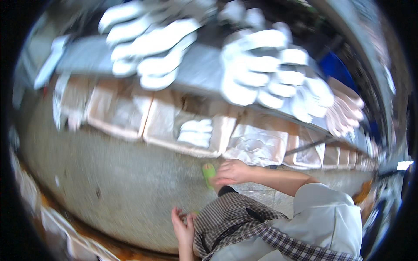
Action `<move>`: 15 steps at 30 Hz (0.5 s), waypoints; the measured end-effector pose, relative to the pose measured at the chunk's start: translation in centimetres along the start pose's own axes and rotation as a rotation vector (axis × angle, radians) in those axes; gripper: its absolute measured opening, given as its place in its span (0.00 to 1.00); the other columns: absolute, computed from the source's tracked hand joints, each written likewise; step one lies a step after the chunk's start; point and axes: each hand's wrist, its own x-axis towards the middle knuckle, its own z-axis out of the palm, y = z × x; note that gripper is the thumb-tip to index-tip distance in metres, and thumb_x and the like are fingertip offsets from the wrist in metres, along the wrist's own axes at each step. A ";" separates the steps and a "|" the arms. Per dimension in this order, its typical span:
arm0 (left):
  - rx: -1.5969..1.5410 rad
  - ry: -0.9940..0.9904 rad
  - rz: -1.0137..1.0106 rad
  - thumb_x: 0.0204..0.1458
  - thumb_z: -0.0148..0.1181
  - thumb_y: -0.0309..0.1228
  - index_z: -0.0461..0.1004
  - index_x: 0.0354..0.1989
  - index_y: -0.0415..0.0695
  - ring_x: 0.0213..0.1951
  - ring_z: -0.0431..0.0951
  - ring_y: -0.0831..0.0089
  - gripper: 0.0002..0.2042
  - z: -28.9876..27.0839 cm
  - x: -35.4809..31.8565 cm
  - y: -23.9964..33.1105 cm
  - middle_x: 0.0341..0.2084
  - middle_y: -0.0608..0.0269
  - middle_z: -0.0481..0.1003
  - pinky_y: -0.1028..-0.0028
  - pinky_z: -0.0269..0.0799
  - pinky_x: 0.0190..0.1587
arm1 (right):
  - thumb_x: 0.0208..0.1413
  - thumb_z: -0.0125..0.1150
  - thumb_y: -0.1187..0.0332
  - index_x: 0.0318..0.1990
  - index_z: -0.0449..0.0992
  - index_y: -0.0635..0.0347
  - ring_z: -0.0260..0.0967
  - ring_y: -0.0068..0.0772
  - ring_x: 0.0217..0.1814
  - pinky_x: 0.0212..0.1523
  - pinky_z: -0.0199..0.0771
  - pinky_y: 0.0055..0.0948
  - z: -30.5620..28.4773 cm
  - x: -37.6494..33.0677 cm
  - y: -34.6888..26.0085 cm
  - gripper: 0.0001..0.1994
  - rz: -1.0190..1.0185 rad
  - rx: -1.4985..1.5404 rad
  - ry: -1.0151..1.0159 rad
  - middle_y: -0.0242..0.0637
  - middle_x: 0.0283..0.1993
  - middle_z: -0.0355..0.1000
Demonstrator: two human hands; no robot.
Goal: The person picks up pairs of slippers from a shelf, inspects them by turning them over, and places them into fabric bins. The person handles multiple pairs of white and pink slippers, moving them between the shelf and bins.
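My left hand [184,227] is raised at the lower middle, its fingers spread and nothing in it. My right hand [233,172] hangs in front of my body with loosely bent fingers and nothing visible in it; motion blurs it somewhat. Neither hand touches anything. Beyond my right hand stands a row of lined bins, the nearest holding crumpled white liner [257,145]. A stack of white gloves [195,133] lies in the bin to its left. Above, piles of white gloves [152,48] and more white gloves [257,65] rest on a grey ledge [200,65].
Pinkish gloves [346,106] hang over the ledge at the right. More bins [337,156] run off to the right below it. The concrete floor [117,182] spreads to the left, with white-lined containers [65,230] along the lower left. A green slipper [209,175] shows beneath me.
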 end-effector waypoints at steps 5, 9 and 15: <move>0.121 -0.144 0.045 0.48 0.59 0.26 0.51 0.60 0.37 0.40 0.73 0.63 0.32 -1.4 -2.3 4.2 0.49 0.50 0.64 0.68 0.70 0.39 | 0.56 0.49 0.68 0.25 0.74 0.58 0.66 0.23 0.22 0.21 0.65 0.25 -14.0 -8.7 -5.0 0.10 0.688 0.099 0.732 0.33 0.20 0.67; 0.174 -0.189 0.088 0.48 0.59 0.28 0.51 0.60 0.36 0.40 0.74 0.62 0.32 0.3 -2.8 6.6 0.49 0.47 0.64 0.68 0.71 0.40 | 0.59 0.47 0.70 0.41 0.68 0.61 0.57 0.16 0.22 0.23 0.60 0.18 -24.1 -13.5 -2.4 0.07 0.549 0.221 1.549 0.28 0.24 0.64; 0.333 -0.211 0.186 0.46 0.61 0.28 0.50 0.61 0.39 0.41 0.74 0.60 0.34 6.2 -1.0 11.7 0.48 0.47 0.66 0.65 0.71 0.41 | 0.49 0.54 0.73 0.46 0.67 0.62 0.60 0.19 0.26 0.26 0.61 0.20 -36.9 -16.6 14.7 0.15 0.614 0.207 1.496 0.30 0.28 0.67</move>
